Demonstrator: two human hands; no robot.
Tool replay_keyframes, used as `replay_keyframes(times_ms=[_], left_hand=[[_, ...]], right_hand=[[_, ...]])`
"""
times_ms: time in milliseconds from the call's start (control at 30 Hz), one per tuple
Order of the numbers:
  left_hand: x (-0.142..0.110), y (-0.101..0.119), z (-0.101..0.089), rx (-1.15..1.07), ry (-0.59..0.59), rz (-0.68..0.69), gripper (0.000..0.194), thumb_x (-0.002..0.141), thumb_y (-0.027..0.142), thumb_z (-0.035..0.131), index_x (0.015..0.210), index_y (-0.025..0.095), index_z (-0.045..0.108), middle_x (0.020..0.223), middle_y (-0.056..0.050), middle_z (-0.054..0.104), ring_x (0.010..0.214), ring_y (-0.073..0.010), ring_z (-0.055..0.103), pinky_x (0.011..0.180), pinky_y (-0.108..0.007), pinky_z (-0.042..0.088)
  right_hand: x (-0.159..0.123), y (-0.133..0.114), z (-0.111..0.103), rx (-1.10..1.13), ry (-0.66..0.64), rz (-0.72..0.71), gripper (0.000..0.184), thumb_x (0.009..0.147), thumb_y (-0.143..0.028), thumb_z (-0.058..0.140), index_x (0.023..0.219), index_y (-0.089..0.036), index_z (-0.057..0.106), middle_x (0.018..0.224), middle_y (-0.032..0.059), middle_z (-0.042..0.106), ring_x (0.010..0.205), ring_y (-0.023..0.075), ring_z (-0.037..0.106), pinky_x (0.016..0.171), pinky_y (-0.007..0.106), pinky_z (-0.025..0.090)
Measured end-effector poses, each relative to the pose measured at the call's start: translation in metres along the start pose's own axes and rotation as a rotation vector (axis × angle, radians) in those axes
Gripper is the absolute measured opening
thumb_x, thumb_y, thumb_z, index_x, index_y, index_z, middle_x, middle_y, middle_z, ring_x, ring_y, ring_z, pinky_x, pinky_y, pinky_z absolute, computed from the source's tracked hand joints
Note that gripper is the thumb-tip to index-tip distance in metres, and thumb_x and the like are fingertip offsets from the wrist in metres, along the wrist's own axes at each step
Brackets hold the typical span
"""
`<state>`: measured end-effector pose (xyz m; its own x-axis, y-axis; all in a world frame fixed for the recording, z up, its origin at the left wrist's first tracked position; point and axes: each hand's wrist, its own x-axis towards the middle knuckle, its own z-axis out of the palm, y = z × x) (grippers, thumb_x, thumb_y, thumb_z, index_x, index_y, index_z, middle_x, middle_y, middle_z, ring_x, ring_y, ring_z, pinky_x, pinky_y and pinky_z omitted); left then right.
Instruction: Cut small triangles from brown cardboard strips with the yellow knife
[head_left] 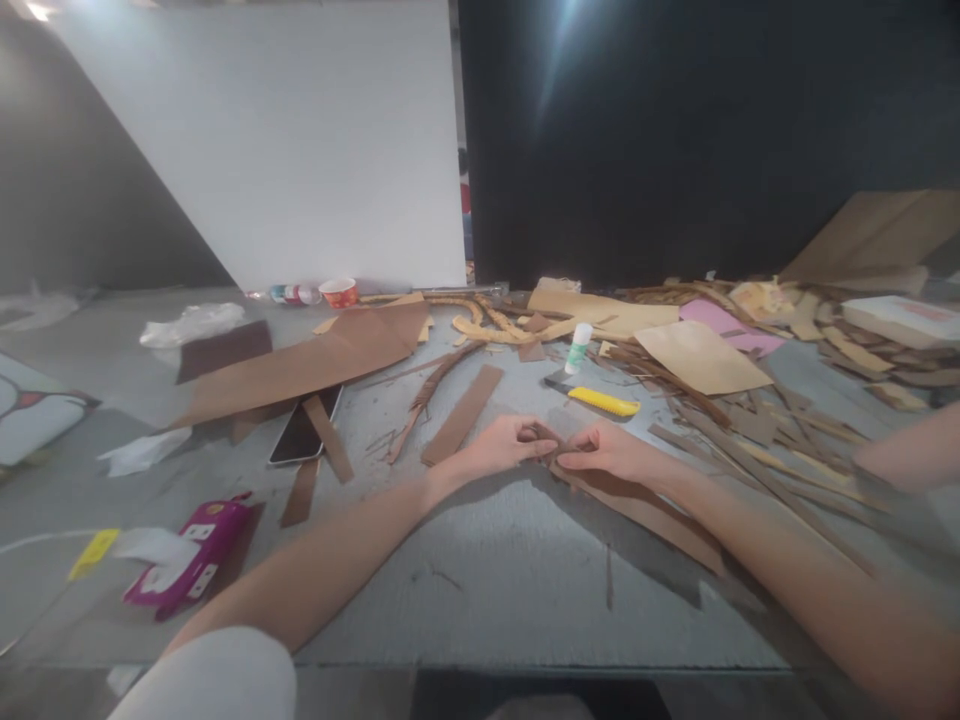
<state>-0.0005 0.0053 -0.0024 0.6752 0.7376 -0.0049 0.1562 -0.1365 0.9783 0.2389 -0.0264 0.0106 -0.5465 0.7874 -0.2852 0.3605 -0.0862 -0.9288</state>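
Two bare hands at work over a grey desk (495, 590). The left hand (504, 446) and the right hand (616, 452) meet fingertip to fingertip, each pinching the far end of a brown strip (652, 515). That end lies between the two grips and appears curled, though the fingers partly hide it; the rest of the strip slants toward the near right, below the right wrist. The paired pinch presumably lets one hand steady the end while the other shapes it. A yellow cutter (604, 402) and a glue stick (578, 348) stand just beyond the right hand, probably for easy reach. A loose flat strip (463, 413) lies beside the left hand, untouched, perhaps as spare stock.
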Motion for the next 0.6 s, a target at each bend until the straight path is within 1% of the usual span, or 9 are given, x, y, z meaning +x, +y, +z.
replay_keyframes(times_ms=[67,167,233,300,400,533,600], left_hand=[[0.0008,0.0016,-0.0027,-0.032,-0.024,-0.012,0.045,0.089,0.054,0.080,0.108,0.013,0.076,0.088,-0.009,0.077,0.076,-0.0166,0.070,0.069,-0.026,0.049],[0.0002,0.0039,-0.0045,-0.020,-0.057,-0.043,0.050,0.087,0.059,0.081,0.109,0.014,0.074,0.085,-0.008,0.078,0.079,-0.0177,0.072,0.071,-0.026,0.049],[-0.0008,0.0048,-0.0041,0.023,-0.082,-0.052,0.049,0.090,0.061,0.077,0.105,0.015,0.075,0.084,-0.008,0.078,0.078,-0.0167,0.071,0.069,-0.025,0.047],[-0.0017,0.0051,-0.0030,0.072,-0.094,-0.048,0.049,0.092,0.064,0.073,0.096,0.015,0.076,0.086,-0.008,0.079,0.075,-0.0149,0.069,0.065,-0.024,0.043],[-0.0023,0.0045,-0.0021,0.129,-0.089,-0.038,0.052,0.093,0.067,0.070,0.091,0.015,0.075,0.087,-0.008,0.080,0.070,-0.0136,0.065,0.060,-0.024,0.039],[-0.0032,0.0033,-0.0027,0.176,-0.063,-0.029,0.054,0.096,0.068,0.066,0.086,0.016,0.073,0.083,-0.008,0.079,0.067,-0.0135,0.064,0.060,-0.024,0.039],[-0.0039,0.0033,-0.0030,0.200,-0.052,-0.013,0.054,0.097,0.068,0.065,0.083,0.016,0.070,0.080,-0.007,0.078,0.066,-0.0134,0.064,0.061,-0.024,0.040]], right_hand=[[-0.0003,-0.0002,0.0000,0.063,-0.025,0.003,0.048,0.082,-0.065,0.080,0.085,-0.017,0.080,0.078,0.0072,0.080,0.068,0.0214,0.074,0.065,0.030,0.055],[-0.0012,-0.0025,0.0003,0.088,0.007,0.004,0.051,0.081,-0.067,0.080,0.091,-0.017,0.082,0.078,0.0070,0.080,0.066,0.0208,0.072,0.064,0.031,0.054],[-0.0016,-0.0043,0.0007,0.083,0.029,0.006,0.052,0.081,-0.069,0.080,0.090,-0.018,0.082,0.077,0.0067,0.080,0.065,0.0206,0.071,0.063,0.030,0.053],[-0.0016,-0.0051,0.0013,0.066,0.053,0.008,0.052,0.081,-0.069,0.079,0.085,-0.018,0.081,0.075,0.0063,0.078,0.063,0.0200,0.070,0.060,0.029,0.051],[-0.0011,-0.0046,0.0021,0.045,0.082,0.010,0.053,0.081,-0.071,0.078,0.082,-0.017,0.080,0.073,0.0063,0.077,0.061,0.0193,0.068,0.057,0.029,0.048],[-0.0002,-0.0034,0.0017,0.004,0.086,-0.012,0.057,0.080,-0.074,0.077,0.078,-0.017,0.080,0.075,0.0078,0.079,0.063,0.0197,0.069,0.058,0.029,0.048],[0.0005,-0.0024,0.0011,-0.050,0.098,-0.018,0.059,0.081,-0.076,0.075,0.077,-0.017,0.080,0.076,0.0080,0.079,0.062,0.0198,0.069,0.057,0.029,0.047]])
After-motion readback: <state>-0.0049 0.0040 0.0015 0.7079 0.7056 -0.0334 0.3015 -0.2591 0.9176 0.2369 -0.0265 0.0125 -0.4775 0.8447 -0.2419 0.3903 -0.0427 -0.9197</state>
